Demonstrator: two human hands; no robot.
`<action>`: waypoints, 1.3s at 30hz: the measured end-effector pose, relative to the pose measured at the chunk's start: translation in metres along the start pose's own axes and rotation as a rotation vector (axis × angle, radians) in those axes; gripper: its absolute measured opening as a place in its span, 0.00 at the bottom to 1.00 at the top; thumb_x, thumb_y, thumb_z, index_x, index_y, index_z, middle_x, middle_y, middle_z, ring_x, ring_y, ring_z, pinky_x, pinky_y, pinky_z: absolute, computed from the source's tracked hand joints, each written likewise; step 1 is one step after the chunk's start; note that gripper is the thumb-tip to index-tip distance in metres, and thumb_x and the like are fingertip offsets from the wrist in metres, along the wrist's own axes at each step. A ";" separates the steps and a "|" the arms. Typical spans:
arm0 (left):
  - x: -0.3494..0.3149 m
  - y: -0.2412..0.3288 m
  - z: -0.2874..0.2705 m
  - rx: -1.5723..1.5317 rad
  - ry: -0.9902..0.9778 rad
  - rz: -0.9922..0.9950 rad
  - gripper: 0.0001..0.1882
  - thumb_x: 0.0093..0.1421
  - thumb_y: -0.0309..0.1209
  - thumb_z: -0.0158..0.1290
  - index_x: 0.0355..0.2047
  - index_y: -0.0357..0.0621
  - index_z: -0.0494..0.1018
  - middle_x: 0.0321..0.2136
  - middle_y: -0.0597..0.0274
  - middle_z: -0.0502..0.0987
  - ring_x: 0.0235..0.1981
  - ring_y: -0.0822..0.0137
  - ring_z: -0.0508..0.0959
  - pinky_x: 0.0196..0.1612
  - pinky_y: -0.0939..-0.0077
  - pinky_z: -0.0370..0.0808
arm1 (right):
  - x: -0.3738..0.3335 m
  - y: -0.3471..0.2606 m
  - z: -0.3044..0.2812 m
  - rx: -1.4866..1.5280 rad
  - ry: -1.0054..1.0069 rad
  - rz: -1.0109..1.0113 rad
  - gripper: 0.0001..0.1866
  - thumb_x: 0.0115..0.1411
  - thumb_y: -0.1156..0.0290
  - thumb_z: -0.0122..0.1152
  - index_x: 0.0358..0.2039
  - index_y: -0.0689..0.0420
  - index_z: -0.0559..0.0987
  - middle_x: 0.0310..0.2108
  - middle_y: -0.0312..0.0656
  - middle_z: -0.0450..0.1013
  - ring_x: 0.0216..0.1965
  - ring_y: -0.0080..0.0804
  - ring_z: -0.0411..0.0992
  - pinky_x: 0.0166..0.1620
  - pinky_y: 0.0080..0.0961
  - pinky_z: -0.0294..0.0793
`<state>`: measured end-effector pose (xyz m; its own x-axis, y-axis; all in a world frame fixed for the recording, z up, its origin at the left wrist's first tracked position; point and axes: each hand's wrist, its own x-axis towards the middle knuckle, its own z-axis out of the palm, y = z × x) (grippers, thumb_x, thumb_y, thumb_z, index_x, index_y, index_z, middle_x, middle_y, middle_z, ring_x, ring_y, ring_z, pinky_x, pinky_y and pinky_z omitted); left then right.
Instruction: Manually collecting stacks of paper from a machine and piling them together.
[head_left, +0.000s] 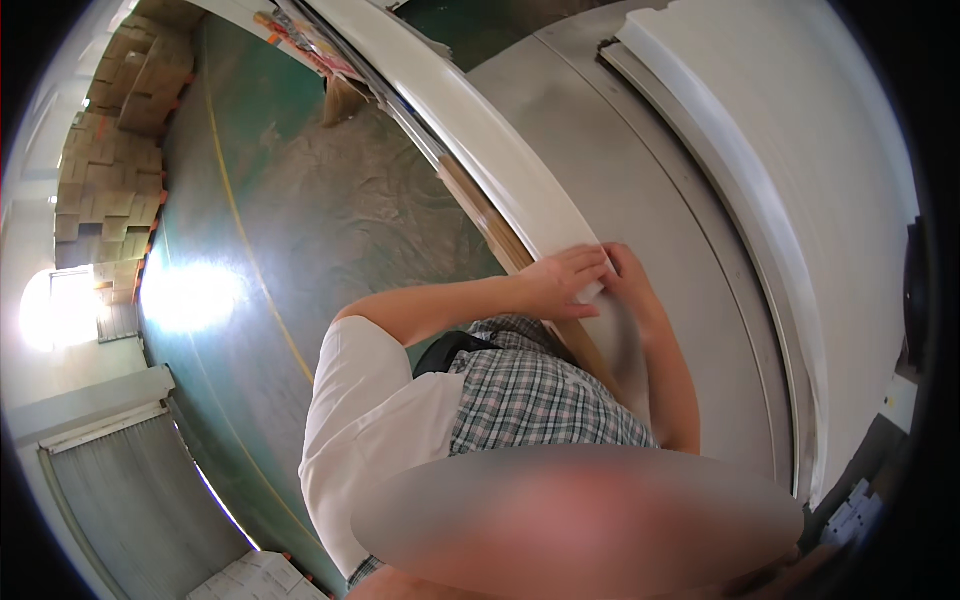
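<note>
My left hand (563, 282) reaches across the front of my body, its fingers pressed together and bent over a small white piece (591, 293), with the thumb below. Close against those fingertips is my right hand (627, 276), closed with curled fingers; what its fingertips hold is hidden. I cannot make out the material of the white piece. Both hands are over the end of a long, smooth white strip or sheet edge (480, 120), which runs away to the upper left. A brown board-like edge (487, 215) lies along its left side.
Right of the hands stretches a grey surface (690, 240), bordered by a large white panel (790, 130). To the left lies a green floor with a yellow line (232, 195). Stacked cartons (110, 190) line the far left, above a grey shutter (140, 500). A checked apron (540, 400) covers my front.
</note>
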<state>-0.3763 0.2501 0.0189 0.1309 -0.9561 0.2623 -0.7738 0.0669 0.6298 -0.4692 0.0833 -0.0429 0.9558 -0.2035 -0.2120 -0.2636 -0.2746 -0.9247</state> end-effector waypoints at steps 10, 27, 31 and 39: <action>0.006 -0.002 -0.032 -0.321 -0.011 -0.028 0.28 0.45 0.36 0.58 0.45 0.36 0.64 0.47 0.45 0.63 0.47 0.50 0.67 0.49 0.65 0.67 | 0.019 -0.041 -0.026 -0.018 -0.235 0.242 0.18 0.45 0.70 0.63 0.36 0.61 0.71 0.33 0.41 0.69 0.31 0.26 0.66 0.33 0.22 0.68; -0.002 0.000 -0.042 -0.455 0.084 -0.149 0.23 0.48 0.33 0.56 0.43 0.38 0.65 0.48 0.48 0.62 0.46 0.54 0.69 0.47 0.68 0.69 | 0.027 -0.046 -0.008 -0.011 -0.392 0.242 0.22 0.46 0.62 0.63 0.37 0.63 0.71 0.31 0.46 0.73 0.33 0.30 0.72 0.34 0.26 0.70; 0.005 0.001 -0.073 -0.260 0.272 -0.085 0.20 0.48 0.30 0.56 0.41 0.40 0.67 0.48 0.49 0.64 0.48 0.53 0.68 0.48 0.66 0.69 | 0.031 -0.061 -0.022 -0.153 -0.312 0.234 0.25 0.45 0.63 0.64 0.39 0.67 0.70 0.32 0.45 0.73 0.34 0.27 0.71 0.34 0.26 0.71; -0.001 0.006 -0.116 -0.018 0.414 -0.166 0.19 0.46 0.28 0.56 0.40 0.43 0.68 0.47 0.53 0.65 0.48 0.54 0.66 0.47 0.66 0.67 | 0.015 -0.066 -0.015 0.057 -0.274 0.179 0.29 0.41 0.61 0.67 0.39 0.69 0.71 0.33 0.48 0.73 0.31 0.31 0.72 0.37 0.25 0.72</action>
<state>-0.3090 0.2842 0.1069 0.4920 -0.7598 0.4251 -0.7110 -0.0688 0.6998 -0.4392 0.0844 0.0201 0.8963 0.0191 -0.4431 -0.4305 -0.2026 -0.8796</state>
